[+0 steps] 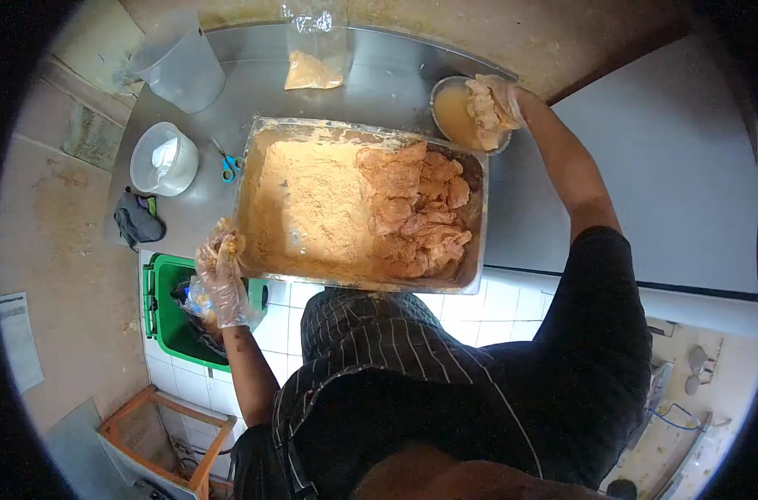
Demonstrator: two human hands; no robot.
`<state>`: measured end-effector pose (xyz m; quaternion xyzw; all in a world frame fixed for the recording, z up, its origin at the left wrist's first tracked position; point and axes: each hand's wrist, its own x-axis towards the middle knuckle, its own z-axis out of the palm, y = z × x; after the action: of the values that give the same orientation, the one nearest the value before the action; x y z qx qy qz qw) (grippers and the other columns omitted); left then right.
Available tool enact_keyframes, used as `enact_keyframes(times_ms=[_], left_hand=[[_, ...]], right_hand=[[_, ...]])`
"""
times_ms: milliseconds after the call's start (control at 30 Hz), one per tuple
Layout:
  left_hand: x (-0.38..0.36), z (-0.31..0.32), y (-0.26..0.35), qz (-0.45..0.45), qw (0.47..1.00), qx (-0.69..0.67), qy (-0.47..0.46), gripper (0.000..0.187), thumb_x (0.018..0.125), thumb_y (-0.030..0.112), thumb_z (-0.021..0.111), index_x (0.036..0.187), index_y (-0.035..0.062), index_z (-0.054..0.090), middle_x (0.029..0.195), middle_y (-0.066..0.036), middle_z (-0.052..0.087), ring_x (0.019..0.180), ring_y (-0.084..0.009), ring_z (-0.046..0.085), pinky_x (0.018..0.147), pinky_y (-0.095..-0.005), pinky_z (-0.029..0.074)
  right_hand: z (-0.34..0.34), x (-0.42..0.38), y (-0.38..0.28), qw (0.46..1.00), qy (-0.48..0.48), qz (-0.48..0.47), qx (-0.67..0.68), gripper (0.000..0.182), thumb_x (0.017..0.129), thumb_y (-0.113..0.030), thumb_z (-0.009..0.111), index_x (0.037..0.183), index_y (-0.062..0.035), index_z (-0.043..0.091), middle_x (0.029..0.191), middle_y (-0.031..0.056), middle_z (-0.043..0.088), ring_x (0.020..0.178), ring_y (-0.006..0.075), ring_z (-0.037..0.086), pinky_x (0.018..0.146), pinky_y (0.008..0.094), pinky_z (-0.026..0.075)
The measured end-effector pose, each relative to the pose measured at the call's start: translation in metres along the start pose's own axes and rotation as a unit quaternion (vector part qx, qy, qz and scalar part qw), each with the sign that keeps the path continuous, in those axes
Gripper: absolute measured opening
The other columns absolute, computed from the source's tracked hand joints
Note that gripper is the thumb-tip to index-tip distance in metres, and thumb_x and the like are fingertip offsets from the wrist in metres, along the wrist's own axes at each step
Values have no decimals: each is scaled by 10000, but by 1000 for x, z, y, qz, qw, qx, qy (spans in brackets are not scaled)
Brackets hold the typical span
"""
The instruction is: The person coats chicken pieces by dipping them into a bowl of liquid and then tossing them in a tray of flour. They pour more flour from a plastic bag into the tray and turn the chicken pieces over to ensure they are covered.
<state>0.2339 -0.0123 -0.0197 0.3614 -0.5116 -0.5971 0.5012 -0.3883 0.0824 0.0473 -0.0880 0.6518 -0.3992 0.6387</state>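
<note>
My right hand point(506, 98), in a clear plastic glove, grips a pale, breaded piece of raw meat point(483, 115) at the bowl of cloudy tan liquid point(452, 108). The meat overlaps the bowl's right side. My left hand point(220, 265), gloved too, is beside the left edge of a large metal tray point(371, 285). Its fingers are curled together and caked with crumbly coating; I cannot tell whether they hold anything. Orange-tan breading flour point(312, 196) fills the tray's left part. Several flattened, coated meat pieces point(416, 212) lie overlapping on the right.
On the steel counter point(254, 79) are a clear pitcher point(187, 71), a white tub point(164, 158), blue-handled scissors point(228, 169), a bag of orange powder point(312, 71) and a dark cloth item point(137, 218). Below stands a green bin point(169, 312) with rubbish inside.
</note>
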Motion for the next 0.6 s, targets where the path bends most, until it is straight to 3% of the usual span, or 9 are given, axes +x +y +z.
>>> enact_keyframes(times_ms=[33, 133, 333, 400, 600], left_hand=[[-1, 2, 3, 2, 1000, 4, 2, 194, 924, 63, 627, 1108, 10, 596, 1146, -121, 634, 1051, -202, 614, 941, -335, 505], [-7, 4, 9, -30, 998, -26, 50, 101, 905, 17, 635, 1006, 12, 631, 1127, -113, 636, 1071, -197, 597, 973, -347, 471], [-12, 1, 8, -45, 996, -25, 66, 103, 898, 34, 655, 998, 19, 636, 1086, -125, 656, 1095, -215, 597, 1003, -369, 463], [-12, -3, 5, -11, 999, 26, 23, 160, 921, 41, 624, 1074, 8, 594, 1122, -119, 641, 1028, -193, 625, 935, -330, 511], [-18, 11, 10, -32, 999, 4, 38, 144, 914, 47, 640, 1055, 22, 619, 1114, -106, 646, 995, -178, 611, 879, -318, 507]], right_hand=[[-8, 11, 1, 1000, 11, -7, -28, 428, 1015, -457, 383, 956, -114, 633, 852, 75, 663, 718, 228, 646, 678, 394, 558], [-4, 24, 12, 997, 67, 21, -22, 430, 1009, -463, 380, 971, -121, 638, 847, 74, 660, 728, 235, 647, 721, 428, 562], [3, 38, 23, 995, 78, 35, -45, 430, 1008, -467, 384, 974, -122, 638, 848, 73, 660, 731, 234, 648, 724, 430, 563], [5, 41, 24, 995, 78, 33, -49, 429, 1007, -468, 385, 975, -122, 638, 848, 73, 660, 732, 233, 648, 725, 430, 563], [12, 48, 28, 995, 84, 30, -53, 429, 1005, -471, 388, 977, -123, 638, 849, 73, 660, 735, 232, 648, 727, 432, 564]])
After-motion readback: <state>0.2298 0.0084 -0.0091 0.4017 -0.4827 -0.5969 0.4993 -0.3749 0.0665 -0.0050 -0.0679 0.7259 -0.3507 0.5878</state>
